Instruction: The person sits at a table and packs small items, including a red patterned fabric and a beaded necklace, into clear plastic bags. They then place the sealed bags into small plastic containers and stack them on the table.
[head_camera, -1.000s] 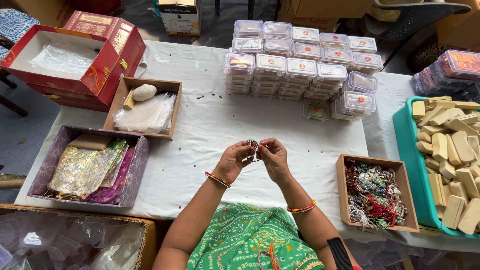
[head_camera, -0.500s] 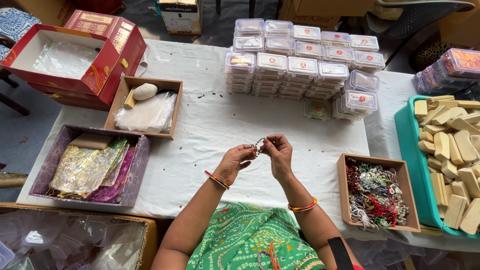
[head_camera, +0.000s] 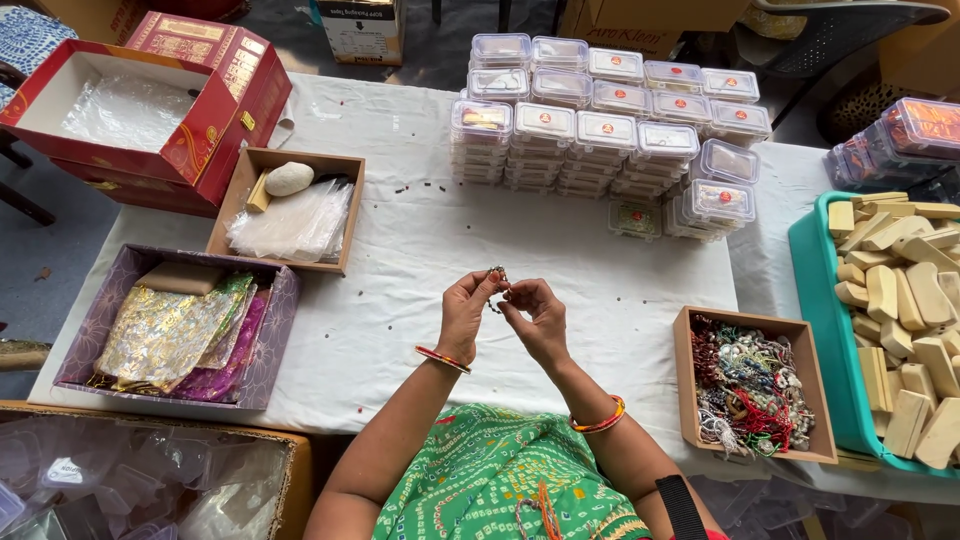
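Details of the small beaded trinket are proving hard to make out, since it is tiny and mostly covered by fingertips; its exact kind cannot be told. Both forearms are running out of the lower edge of the view, and the green tray at the right is being cut off by the frame.

Left hand is pinching the trinket between thumb and forefinger, with the other fingers curled in. Right hand is meeting it from the other side, fingertips closed on the same trinket, so the piece is hanging between the two hands above the white tablecloth, near the middle of the table.

Containers are standing all around:
- a wooden box just right of the right hand, holding tangled threads and beads;
- the green tray, filled with pale wooden blocks;
- stacks of clear lidded plastic boxes at the far side;
- a wooden tray with clear bags and a pale stone;
- a purple box with shiny gold and pink pouches;
- an open red box lined with clear plastic.
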